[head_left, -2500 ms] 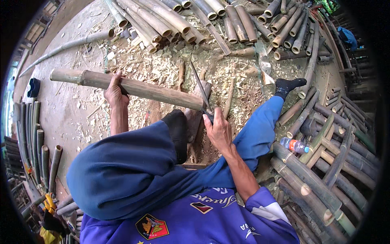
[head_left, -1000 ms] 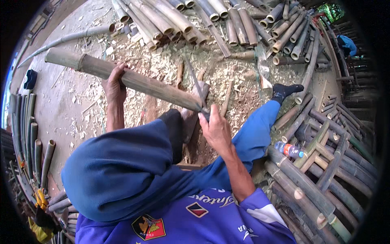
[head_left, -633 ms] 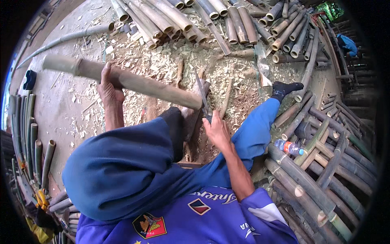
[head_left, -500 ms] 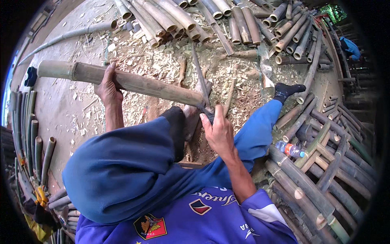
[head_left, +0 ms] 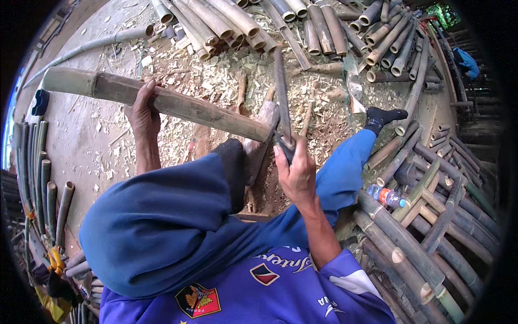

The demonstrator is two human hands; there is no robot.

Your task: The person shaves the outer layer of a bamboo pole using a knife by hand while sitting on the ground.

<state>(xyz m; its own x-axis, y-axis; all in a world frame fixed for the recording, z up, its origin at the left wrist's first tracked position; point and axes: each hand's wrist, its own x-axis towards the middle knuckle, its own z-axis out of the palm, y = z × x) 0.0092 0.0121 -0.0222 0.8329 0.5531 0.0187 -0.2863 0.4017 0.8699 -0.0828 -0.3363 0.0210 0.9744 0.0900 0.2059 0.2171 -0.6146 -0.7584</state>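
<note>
My left hand [head_left: 143,116] is wrapped round a thick, split-looking length of bamboo [head_left: 202,112], which slants from the far left toward the middle. Its near end lies at a worn wooden block [head_left: 265,120] between my legs. In my right hand [head_left: 298,175] is the dark handle of a machete [head_left: 281,89]. The long grey blade points away from me, just right of the bamboo's end and apart from it. My fingers partly cover the handle.
Pale wood chips [head_left: 210,81] litter the ground ahead. Cut bamboo poles [head_left: 216,19] are piled at the back, with more stacked at the right [head_left: 399,237]. A plastic bottle [head_left: 386,195] lies on the right stack. Upright poles [head_left: 40,173] stand at the left.
The machete has swung to the right, away from the bamboo's end, and its blade stands more upright. The bamboo's far left end has shifted slightly farther away and left.
</note>
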